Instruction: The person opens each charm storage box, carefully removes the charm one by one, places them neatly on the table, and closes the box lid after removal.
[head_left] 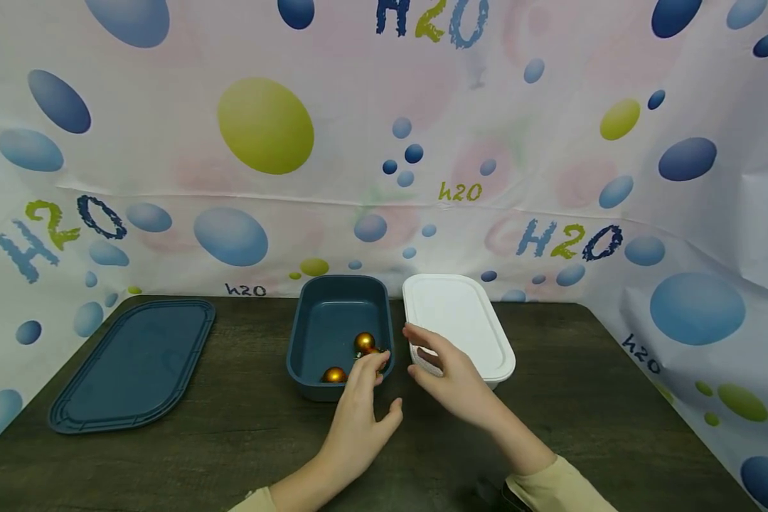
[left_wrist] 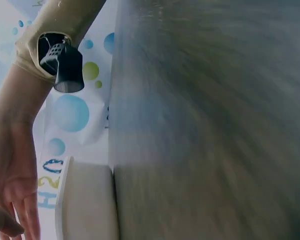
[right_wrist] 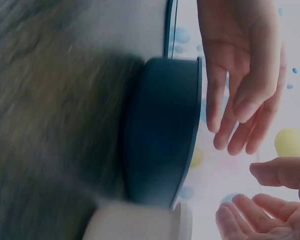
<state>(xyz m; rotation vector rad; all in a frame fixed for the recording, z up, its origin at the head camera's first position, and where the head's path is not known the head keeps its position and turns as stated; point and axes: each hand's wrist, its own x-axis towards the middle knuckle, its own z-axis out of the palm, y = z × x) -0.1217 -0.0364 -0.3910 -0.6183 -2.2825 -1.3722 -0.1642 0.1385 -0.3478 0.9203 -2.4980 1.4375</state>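
Observation:
My left hand hovers in front of the blue plastic container, its fingertips overlapping the near right rim in the head view. Its fingers are loosely extended and hold nothing. Inside the container lie a few shiny gold balls, partly hidden by that hand. My right hand is raised at the near left corner of the white lidded container, fingers apart and nothing between them. In the right wrist view, the left hand hangs with fingers down beside the blue container's wall.
A blue lid lies flat on the dark wooden table at the left. Behind the table rises a white backdrop with blue and green dots. A small black camera sits on the right wrist.

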